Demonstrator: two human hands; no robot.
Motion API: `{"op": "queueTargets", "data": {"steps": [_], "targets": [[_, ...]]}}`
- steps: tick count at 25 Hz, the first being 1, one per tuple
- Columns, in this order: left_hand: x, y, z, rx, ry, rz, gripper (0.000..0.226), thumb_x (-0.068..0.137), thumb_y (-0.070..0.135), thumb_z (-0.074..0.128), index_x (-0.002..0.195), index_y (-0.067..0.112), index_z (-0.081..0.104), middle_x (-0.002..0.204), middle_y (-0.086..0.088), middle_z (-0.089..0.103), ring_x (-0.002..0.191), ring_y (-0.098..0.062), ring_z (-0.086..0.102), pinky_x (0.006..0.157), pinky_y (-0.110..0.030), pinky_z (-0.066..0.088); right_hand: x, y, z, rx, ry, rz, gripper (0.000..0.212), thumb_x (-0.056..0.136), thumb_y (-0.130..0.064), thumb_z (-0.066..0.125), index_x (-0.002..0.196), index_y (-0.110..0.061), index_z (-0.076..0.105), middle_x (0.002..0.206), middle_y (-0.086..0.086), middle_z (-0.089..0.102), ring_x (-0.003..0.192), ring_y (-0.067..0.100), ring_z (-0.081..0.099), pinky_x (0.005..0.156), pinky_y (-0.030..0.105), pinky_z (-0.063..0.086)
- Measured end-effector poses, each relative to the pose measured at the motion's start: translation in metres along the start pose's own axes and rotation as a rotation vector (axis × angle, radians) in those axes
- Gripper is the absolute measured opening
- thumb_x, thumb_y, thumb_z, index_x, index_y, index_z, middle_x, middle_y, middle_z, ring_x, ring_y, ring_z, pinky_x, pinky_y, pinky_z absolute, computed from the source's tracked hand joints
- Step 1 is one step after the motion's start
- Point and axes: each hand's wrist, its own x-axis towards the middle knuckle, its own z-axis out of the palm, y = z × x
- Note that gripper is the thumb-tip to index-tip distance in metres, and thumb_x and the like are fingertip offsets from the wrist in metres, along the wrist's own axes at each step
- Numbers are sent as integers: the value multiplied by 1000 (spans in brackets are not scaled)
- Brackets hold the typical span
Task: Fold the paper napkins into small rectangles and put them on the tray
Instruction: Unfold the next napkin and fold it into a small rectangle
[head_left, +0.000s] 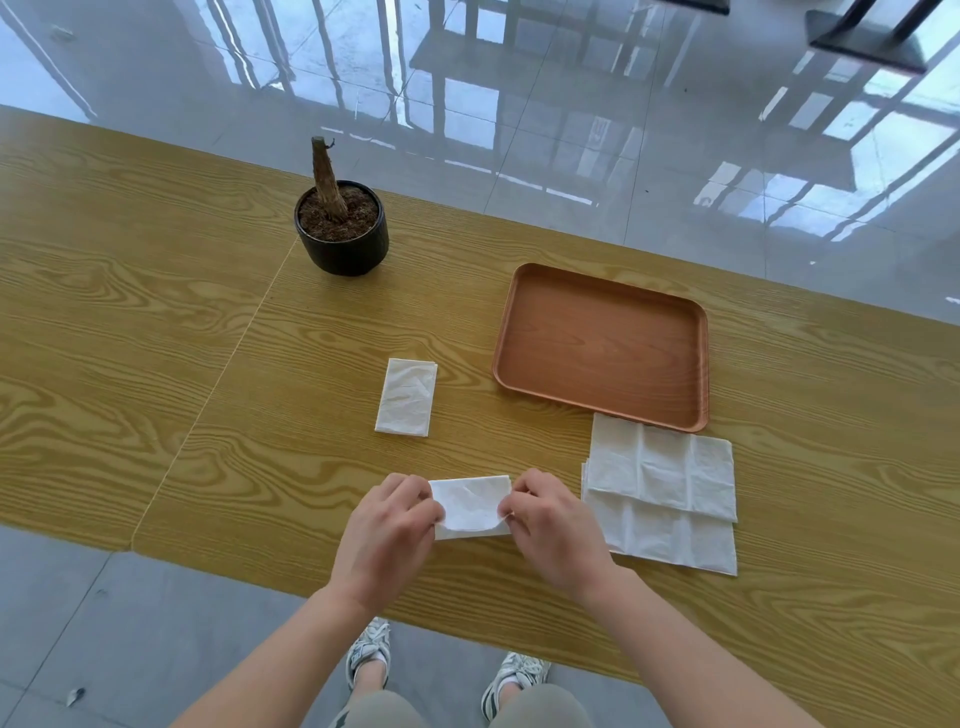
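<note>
A white paper napkin (470, 503), partly folded, lies on the wooden table (156, 322) near its front edge. My left hand (387, 535) pinches its left end and my right hand (553, 532) pinches its right end. A folded napkin rectangle (407, 397) rests on the table further back, a little left. Unfolded napkins (662, 491) are stacked to the right of my hands. The brown wooden tray (696, 364) sits behind that stack, with nothing on it.
A black pot (343, 248) with soil and a bare stem stands at the back left of the table. Glossy tiled floor lies beyond the far edge. My shoes show below the front edge.
</note>
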Motion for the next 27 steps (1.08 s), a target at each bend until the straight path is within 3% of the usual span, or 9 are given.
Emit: {"op": "queueTargets", "data": {"steps": [5, 8, 9, 11, 13, 18, 21, 24, 27], "targets": [[-9, 3, 8, 72, -84, 18, 10, 68, 9, 61, 74, 15, 65, 85, 0, 61, 84, -26, 60, 73, -42, 50, -4, 3, 4, -59, -48, 4, 21, 85, -7, 60, 99, -15, 73, 102, -4, 62, 98, 20, 58, 60, 35, 55], [-10, 6, 21, 92, -70, -12, 26, 86, 17, 54, 108, 14, 67, 119, -8, 62, 116, -32, 59, 98, -46, 47, -7, 3, 9, -88, 76, -45, 30, 90, -14, 59, 119, -17, 68, 121, -5, 66, 110, 22, 58, 80, 37, 57], [-12, 5, 27, 119, -114, 9, 36, 93, 24, 52, 126, 12, 61, 140, -11, 55, 134, -33, 49, 110, -47, 38, -9, 2, 12, -130, 65, -69, 37, 96, -20, 55, 133, -19, 61, 137, -4, 61, 124, 23, 54, 96, 40, 52], [-19, 6, 36, 171, -222, 40, 58, 103, 43, 42, 151, 11, 39, 163, -10, 29, 152, -26, 22, 120, -48, 21, -15, 0, 22, -222, -25, -92, 50, 105, -35, 42, 153, -23, 38, 162, -5, 35, 150, 23, 28, 119, 44, 28], [-24, 5, 41, 219, -292, 33, 71, 103, 57, 32, 157, 13, 24, 168, -7, 15, 155, -23, 10, 121, -47, 15, -20, 1, 32, -288, -97, -86, 57, 107, -48, 31, 158, -24, 25, 168, -7, 17, 156, 22, 8, 122, 48, 11], [-26, -4, 38, 247, -314, 78, 76, 102, 62, 29, 159, 15, 16, 169, -4, 11, 155, -22, 8, 121, -47, 13, -23, 7, 32, -339, -139, -49, 61, 106, -55, 19, 158, -24, 26, 168, -10, 15, 156, 22, 3, 121, 51, 7], [-23, -7, 34, 211, -251, 72, 67, 103, 57, 29, 155, 15, 31, 166, -3, 23, 153, -23, 20, 120, -46, 18, -23, 8, 30, -302, -110, -21, 58, 107, -53, 20, 157, -24, 29, 167, -12, 18, 156, 21, 6, 122, 49, 7], [-8, 2, 31, 181, -146, 39, 49, 101, 42, 38, 131, 15, 65, 146, -4, 57, 136, -27, 51, 108, -47, 43, -16, 4, 29, -229, -14, -11, 48, 107, -45, 35, 148, -22, 48, 158, -9, 41, 150, 23, 30, 123, 48, 23], [9, 12, 25, 190, -83, -27, 23, 89, 31, 62, 106, 18, 73, 116, -2, 71, 106, -26, 67, 85, -43, 52, -3, 1, 25, -194, 115, -32, 31, 99, -31, 60, 126, -18, 67, 134, -3, 66, 127, 23, 54, 108, 46, 45]]}}
